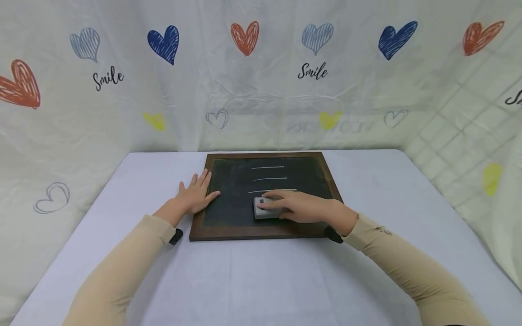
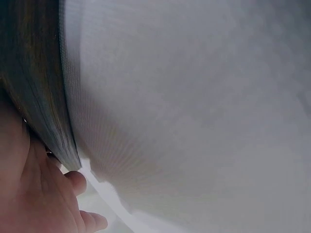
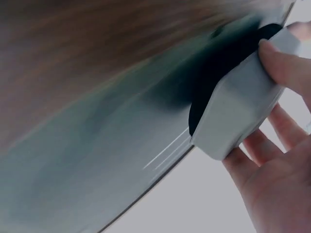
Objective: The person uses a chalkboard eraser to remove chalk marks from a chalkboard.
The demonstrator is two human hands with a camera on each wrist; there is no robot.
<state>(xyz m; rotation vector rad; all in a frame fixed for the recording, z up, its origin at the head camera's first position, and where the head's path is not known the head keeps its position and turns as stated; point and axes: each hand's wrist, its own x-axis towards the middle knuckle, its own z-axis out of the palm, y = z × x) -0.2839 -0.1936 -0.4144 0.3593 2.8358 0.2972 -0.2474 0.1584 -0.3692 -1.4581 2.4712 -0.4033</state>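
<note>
A chalkboard (image 1: 232, 215) with a brown wooden frame lies flat on the table. Three white chalk lines (image 1: 270, 179) run across its middle, one above another. My right hand (image 1: 303, 207) grips a grey chalkboard eraser (image 1: 268, 213), which sits just below the lowest line. Thumb and fingers hold opposite sides of the eraser (image 3: 238, 109) in the right wrist view, its black felt side facing the board. With fingers spread, my left hand (image 1: 195, 197) rests on the left side of the frame. The frame's edge (image 2: 43, 87) shows beside that hand in the left wrist view.
White cloth covers the table (image 1: 261, 280) on every side of the board. Behind it hangs a pale curtain (image 1: 261, 90) printed with hearts and the word Smile, which also closes in the left and right sides.
</note>
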